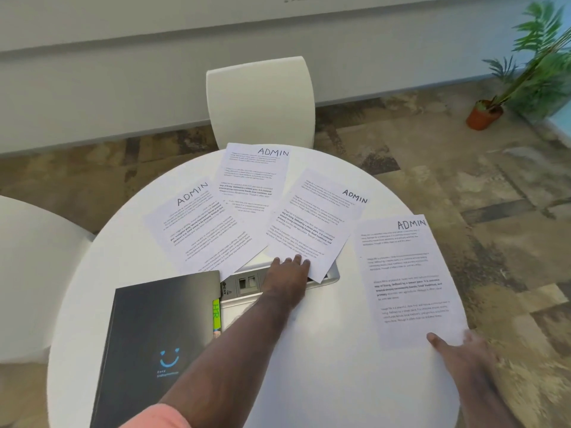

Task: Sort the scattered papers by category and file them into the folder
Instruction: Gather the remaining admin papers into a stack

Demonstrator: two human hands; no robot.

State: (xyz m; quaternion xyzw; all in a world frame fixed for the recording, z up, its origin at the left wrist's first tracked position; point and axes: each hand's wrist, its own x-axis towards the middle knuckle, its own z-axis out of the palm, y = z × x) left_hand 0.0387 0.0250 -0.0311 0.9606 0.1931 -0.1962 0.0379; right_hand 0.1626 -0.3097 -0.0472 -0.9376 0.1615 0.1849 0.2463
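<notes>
Several white sheets headed ADMIN lie spread on a round white table (309, 366). One sheet (204, 230) lies at the left, one (250, 180) at the back, one (312, 223) in the middle. My left hand (289, 278) reaches forward with straight fingers, its tips on the near edge of the middle sheet. My right hand (460, 350) pinches the near corner of the right sheet (408, 279), thumb on top. A closed dark folder (154, 344) with a blue smile logo lies at the near left, a green HR tab (216, 316) sticking out.
A metal socket panel (247, 284) is set into the table's middle, partly under the papers. A white chair (261, 100) stands behind the table, another (34, 273) at the left. A potted plant (494, 109) stands on the floor far right.
</notes>
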